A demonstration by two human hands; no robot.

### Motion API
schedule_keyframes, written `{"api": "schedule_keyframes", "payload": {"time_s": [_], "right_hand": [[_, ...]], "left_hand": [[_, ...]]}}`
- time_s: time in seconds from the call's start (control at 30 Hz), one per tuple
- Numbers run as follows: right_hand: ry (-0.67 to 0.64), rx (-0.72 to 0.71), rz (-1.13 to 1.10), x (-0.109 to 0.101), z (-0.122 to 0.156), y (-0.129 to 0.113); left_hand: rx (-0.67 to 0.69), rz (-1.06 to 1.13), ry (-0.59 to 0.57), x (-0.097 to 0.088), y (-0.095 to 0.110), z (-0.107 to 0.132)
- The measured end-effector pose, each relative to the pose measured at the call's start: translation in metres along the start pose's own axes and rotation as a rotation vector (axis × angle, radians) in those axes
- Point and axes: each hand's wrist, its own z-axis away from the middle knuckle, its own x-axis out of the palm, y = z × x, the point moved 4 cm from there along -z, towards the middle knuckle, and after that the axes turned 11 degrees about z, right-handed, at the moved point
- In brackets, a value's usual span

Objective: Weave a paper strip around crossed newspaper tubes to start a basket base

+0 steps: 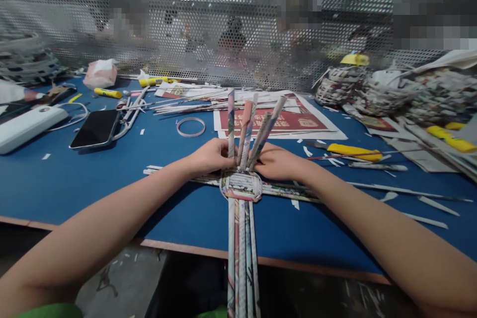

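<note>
A cross of rolled newspaper tubes [241, 238] lies over the table's front edge, its long near arm hanging toward me. At its middle is an oval woven centre [241, 186] with a paper strip wound round it. Several far tubes [246, 139] fan out and tilt upward. My left hand [214, 155] is closed around the base of the leftmost upright tubes, thumb toward the centre. On the other side, my right hand [279, 160] pinches the base of the right-hand upright tubes; its fingertips are partly hidden behind them. More tubes stick out sideways beneath both forearms.
Left on the blue table [179, 218] are a phone [96, 128], a white power bank [32, 126] and glue sticks [108, 93]. A tape ring [191, 127] lies mid-table. A yellow utility knife [354, 152] and woven paper baskets [341, 85] are right. Perforated metal screen [231, 25] stands behind.
</note>
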Motion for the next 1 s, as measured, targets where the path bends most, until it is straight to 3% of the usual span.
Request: {"api": "schedule_keyframes", "payload": {"time_s": [0.1,0.23,0.3,0.4,0.6,0.73,0.87,1.0], "right_hand": [[-0.021,0.020,0.025,0.001,0.000,-0.002],[0.068,-0.084,-0.024,-0.007,0.001,-0.004],[0.049,-0.109,-0.058,-0.011,0.002,-0.004],[0.017,-0.044,-0.154,-0.014,0.003,-0.002],[0.171,0.199,-0.330,-0.010,0.000,-0.002],[0.194,0.166,-0.467,-0.007,-0.001,-0.001],[0.126,0.165,-0.562,-0.008,0.002,0.001],[0.099,0.187,-0.524,-0.009,0.002,0.000]], "left_hand": [[-0.035,-0.019,0.073,-0.001,-0.002,0.000],[-0.079,0.030,0.121,0.000,-0.007,0.000],[-0.089,0.046,0.141,0.000,-0.008,-0.001],[-0.083,0.015,0.169,0.000,-0.007,-0.001],[-0.100,-0.095,0.218,-0.001,-0.006,0.001],[-0.182,-0.058,0.275,-0.003,-0.013,0.001],[-0.135,0.048,0.262,-0.003,-0.016,-0.002],[-0.094,0.146,0.158,0.001,-0.012,-0.003]]}}
